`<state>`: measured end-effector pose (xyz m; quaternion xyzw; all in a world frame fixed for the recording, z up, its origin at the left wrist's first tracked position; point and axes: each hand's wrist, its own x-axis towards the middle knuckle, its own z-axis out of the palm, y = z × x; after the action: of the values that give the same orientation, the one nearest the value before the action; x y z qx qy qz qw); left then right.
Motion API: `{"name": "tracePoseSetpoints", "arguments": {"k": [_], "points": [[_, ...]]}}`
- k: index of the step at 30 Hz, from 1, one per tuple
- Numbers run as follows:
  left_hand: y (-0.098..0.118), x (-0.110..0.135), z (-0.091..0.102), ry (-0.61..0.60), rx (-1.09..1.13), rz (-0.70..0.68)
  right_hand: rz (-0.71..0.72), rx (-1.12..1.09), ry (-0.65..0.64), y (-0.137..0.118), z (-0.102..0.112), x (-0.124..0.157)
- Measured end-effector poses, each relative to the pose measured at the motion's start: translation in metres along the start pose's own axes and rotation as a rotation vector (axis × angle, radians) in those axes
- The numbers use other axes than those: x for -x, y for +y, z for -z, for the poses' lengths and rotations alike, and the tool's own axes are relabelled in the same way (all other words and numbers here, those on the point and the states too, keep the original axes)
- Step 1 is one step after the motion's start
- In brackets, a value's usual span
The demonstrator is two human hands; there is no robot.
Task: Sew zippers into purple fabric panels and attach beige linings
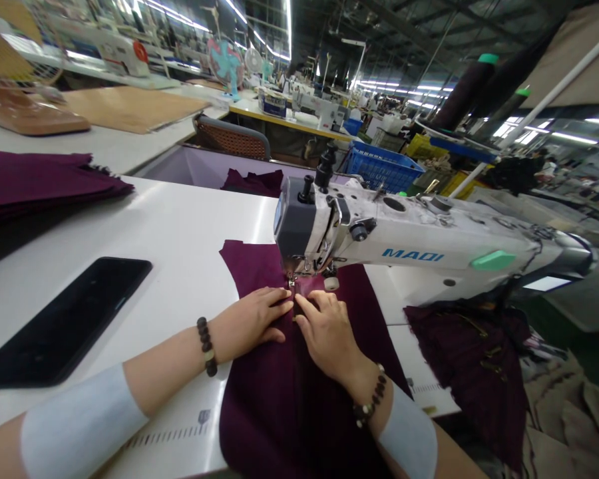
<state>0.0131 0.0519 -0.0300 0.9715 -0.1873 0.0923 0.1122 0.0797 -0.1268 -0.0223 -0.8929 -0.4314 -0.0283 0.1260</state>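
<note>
A dark purple fabric piece lies on the white sewing table, passing under the presser foot of a sewing machine. My left hand rests on the fabric left of a dark strip, fingers stretched toward the foot. On the other side, my right hand presses down with fingers extended, its fingertips at the dark strip just in front of the foot. Whether that strip is a zipper I cannot tell. Both hands lie open on the cloth, and the fabric beneath them is hidden.
A black phone lies at the left, below a stack of purple fabric. More purple pieces hang at the right edge. Behind the table are a chair, a blue crate and a fan. A thread cone stands upper right.
</note>
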Motion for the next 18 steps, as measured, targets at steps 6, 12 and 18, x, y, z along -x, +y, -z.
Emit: {"name": "tracePoseSetpoints", "arguments": {"k": [6, 12, 18], "points": [[0.001, 0.000, 0.001, -0.025, -0.029, -0.013, -0.035, 0.051, -0.095, 0.006, 0.006, -0.023], [-0.002, 0.003, -0.005, 0.002, -0.034, -0.022, -0.122, 0.141, -0.074, 0.003, 0.000, -0.029], [-0.004, 0.005, -0.008, 0.036, -0.018, -0.021, -0.182, 0.048, -0.099, 0.015, 0.002, -0.044]]}}
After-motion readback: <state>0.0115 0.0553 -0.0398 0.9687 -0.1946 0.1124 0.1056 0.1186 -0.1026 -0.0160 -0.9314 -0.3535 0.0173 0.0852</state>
